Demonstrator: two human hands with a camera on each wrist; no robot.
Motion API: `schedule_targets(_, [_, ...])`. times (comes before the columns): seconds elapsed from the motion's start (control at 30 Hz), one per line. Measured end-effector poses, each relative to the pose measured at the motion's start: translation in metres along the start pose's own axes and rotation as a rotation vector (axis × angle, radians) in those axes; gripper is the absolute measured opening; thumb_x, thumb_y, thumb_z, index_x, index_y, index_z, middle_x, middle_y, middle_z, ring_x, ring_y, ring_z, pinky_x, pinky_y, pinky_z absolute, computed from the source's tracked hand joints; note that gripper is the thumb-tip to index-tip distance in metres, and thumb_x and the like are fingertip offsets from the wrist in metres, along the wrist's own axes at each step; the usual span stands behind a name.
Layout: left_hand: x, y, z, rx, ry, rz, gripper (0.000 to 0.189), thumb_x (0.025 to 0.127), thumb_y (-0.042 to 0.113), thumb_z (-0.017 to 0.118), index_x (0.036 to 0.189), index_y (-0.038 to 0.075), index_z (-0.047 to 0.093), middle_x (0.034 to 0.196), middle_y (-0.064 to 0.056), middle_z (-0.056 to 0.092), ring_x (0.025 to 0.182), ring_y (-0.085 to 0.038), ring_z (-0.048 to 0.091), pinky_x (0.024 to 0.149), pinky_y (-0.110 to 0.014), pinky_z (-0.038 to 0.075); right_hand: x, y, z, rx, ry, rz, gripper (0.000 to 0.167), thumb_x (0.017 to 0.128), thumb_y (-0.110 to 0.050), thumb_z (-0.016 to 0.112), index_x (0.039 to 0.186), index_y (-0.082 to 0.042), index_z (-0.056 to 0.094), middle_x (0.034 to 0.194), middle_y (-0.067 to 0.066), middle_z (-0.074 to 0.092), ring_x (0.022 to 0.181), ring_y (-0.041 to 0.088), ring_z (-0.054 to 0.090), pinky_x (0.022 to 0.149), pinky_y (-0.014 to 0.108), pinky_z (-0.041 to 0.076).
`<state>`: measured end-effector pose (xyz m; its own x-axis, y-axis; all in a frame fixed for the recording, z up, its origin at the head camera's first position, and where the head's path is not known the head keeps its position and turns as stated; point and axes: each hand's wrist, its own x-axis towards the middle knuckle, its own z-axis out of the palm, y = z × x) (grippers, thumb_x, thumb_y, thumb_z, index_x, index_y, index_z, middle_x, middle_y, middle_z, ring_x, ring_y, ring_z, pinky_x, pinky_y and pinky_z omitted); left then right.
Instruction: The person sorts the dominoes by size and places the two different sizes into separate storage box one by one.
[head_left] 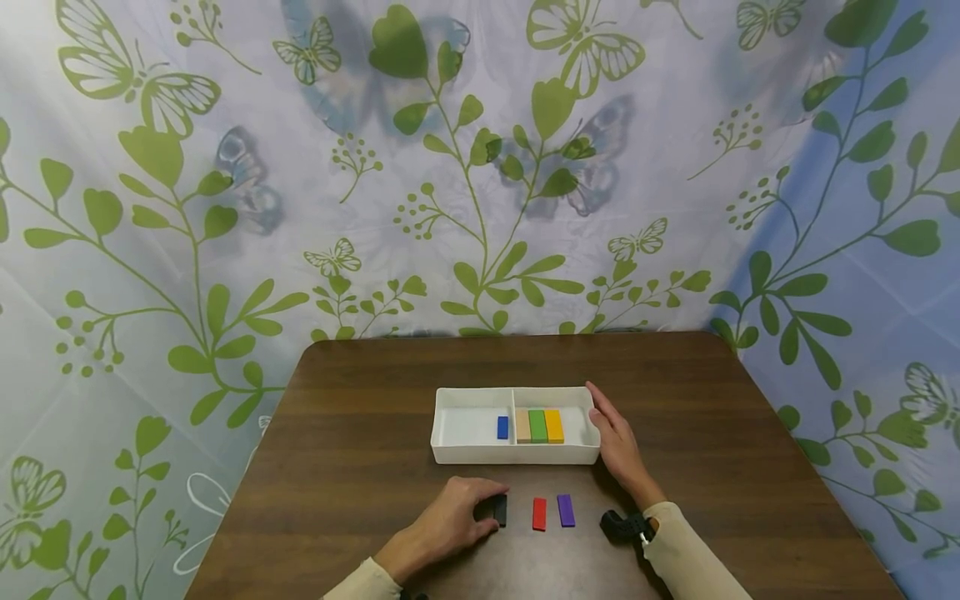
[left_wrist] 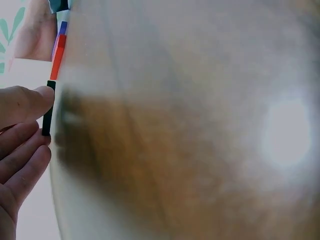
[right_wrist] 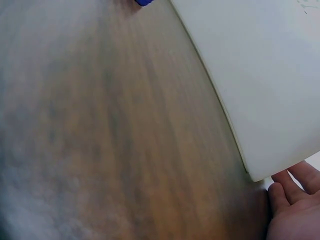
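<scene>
On the table, my left hand [head_left: 459,514] pinches a black block [head_left: 501,511] by its ends; in the left wrist view the thumb and fingers meet the upright-looking black block [left_wrist: 49,107]. To its right lie a red block [head_left: 539,514] and a purple block [head_left: 566,511]. My right hand [head_left: 619,442] rests against the right end of a white two-part box [head_left: 480,455], fingers fairly straight along the end wall [right_wrist: 285,145]. Inside, a blue block [head_left: 502,427] lies in the left compartment; tan [head_left: 522,426], green [head_left: 537,426] and yellow [head_left: 554,426] blocks lie side by side in the right one.
The brown wooden table [head_left: 360,417] has rounded far corners. Behind it hangs a curtain [head_left: 480,167] with leaves and butterflies. A divider [head_left: 514,417] splits the box. A black strap [head_left: 626,527] is on the right wrist.
</scene>
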<state>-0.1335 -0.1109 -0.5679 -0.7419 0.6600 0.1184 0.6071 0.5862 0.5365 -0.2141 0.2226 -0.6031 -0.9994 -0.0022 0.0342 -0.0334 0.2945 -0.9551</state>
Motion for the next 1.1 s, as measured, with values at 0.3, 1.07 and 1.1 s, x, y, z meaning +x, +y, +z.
schedule_targets(0.3, [0.009,0.007,-0.019,-0.027,0.012,0.025,0.050,0.091,0.010,0.090,0.139,0.005,0.074,0.133,-0.004,0.079,0.118,-0.015,0.077,0.102,-0.031,0.063,0.000,-0.003,-0.001,0.011,-0.004,0.005,0.054,0.120,-0.031,0.039,0.174,-0.031,0.032,0.183,0.003,0.025,0.170,0.037,0.020,0.135,0.067,0.014])
schedule_targets(1.07, [0.032,0.004,-0.075,0.079,0.158,0.133,0.054,0.088,0.010,0.093,0.139,0.005,0.074,0.134,-0.008,0.079,0.122,-0.022,0.078,0.105,-0.040,0.062,-0.001,-0.001,-0.001,0.015,-0.012,-0.013,0.055,0.120,-0.029,0.038,0.175,-0.027,0.030,0.183,0.006,0.024,0.170,0.038,0.020,0.135,0.068,0.014])
schedule_targets(1.1, [0.033,0.003,-0.077,0.085,0.174,0.138,0.054,0.088,0.010,0.093,0.138,0.005,0.074,0.134,-0.009,0.079,0.121,-0.023,0.078,0.105,-0.041,0.062,-0.001,-0.001,-0.001,0.019,-0.013,-0.012,0.055,0.120,-0.029,0.038,0.175,-0.027,0.030,0.183,0.006,0.024,0.170,0.038,0.020,0.135,0.068,0.014])
